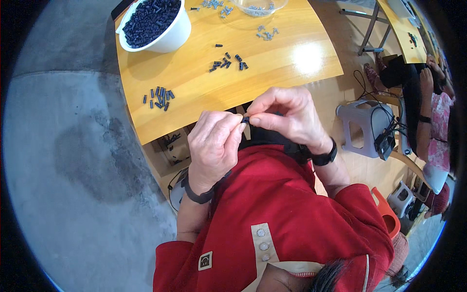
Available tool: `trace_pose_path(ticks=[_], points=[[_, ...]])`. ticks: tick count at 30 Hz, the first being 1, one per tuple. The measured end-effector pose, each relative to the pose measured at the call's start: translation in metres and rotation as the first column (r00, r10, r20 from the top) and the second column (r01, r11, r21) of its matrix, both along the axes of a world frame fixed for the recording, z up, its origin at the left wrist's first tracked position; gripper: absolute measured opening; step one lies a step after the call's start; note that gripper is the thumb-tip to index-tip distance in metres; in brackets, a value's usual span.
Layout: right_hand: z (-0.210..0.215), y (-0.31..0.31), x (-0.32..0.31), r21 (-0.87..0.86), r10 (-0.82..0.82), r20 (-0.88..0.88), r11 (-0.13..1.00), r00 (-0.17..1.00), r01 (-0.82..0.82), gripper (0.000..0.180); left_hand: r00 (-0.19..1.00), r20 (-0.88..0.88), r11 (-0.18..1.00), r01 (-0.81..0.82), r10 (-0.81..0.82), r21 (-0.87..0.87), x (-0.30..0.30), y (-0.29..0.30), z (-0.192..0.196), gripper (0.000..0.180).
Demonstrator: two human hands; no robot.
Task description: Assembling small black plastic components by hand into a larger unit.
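Note:
Just past the table's near edge, my left hand (214,143) and my right hand (288,117) meet fingertip to fingertip. Between them they pinch a small black plastic part (245,119), mostly covered by the fingers. Both hands are closed on it. On the yellow wooden table (194,97), a pile of small black cylindrical parts (159,97) lies to the left of my hands. Farther out is a looser group of similar black parts (226,63). Small silvery or clear pieces (267,34) are scattered beyond that.
A white tub (170,36) full of black parts stands at the far left of the table, and a clear bowl (260,7) at the far edge. Below the tabletop an open drawer or shelf (172,148) holds dark bits. Another person (433,107) sits at right near a grey stool (362,129).

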State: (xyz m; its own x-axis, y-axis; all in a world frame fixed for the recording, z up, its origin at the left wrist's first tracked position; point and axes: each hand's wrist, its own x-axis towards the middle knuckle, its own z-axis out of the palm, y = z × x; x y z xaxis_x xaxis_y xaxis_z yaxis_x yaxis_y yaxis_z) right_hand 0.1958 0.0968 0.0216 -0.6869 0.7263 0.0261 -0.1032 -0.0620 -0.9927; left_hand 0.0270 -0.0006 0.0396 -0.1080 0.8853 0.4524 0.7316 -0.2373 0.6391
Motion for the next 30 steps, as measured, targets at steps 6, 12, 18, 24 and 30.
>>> trace_pose_path(ticks=[6,12,18,24,30], points=[[-0.028,0.014,-0.004,-0.574,0.231,-0.417,0.684,0.879,-0.451,0.017,0.974,0.172,0.989,0.15,-0.145,-0.013,-0.002,0.001,-0.002,0.013],[-0.044,0.01,-0.017,-0.593,0.107,-0.361,0.74,0.926,-0.317,0.012,0.938,0.345,0.995,-0.003,0.038,-0.103,-0.004,-0.002,-0.019,0.01],[-0.063,0.033,-0.032,0.54,-0.533,0.286,0.776,0.796,0.325,0.009,0.889,0.434,0.988,-0.105,0.144,-0.114,-0.007,-0.001,-0.03,0.009],[-0.07,0.036,-0.046,0.691,-0.648,0.306,0.655,0.697,0.305,0.011,0.877,0.444,0.982,-0.139,0.183,-0.131,-0.009,0.004,-0.031,0.01],[-0.076,0.039,-0.052,0.793,-0.703,0.296,0.558,0.647,0.243,0.013,0.863,0.47,0.981,-0.137,0.188,-0.14,-0.008,0.005,-0.032,0.009]])
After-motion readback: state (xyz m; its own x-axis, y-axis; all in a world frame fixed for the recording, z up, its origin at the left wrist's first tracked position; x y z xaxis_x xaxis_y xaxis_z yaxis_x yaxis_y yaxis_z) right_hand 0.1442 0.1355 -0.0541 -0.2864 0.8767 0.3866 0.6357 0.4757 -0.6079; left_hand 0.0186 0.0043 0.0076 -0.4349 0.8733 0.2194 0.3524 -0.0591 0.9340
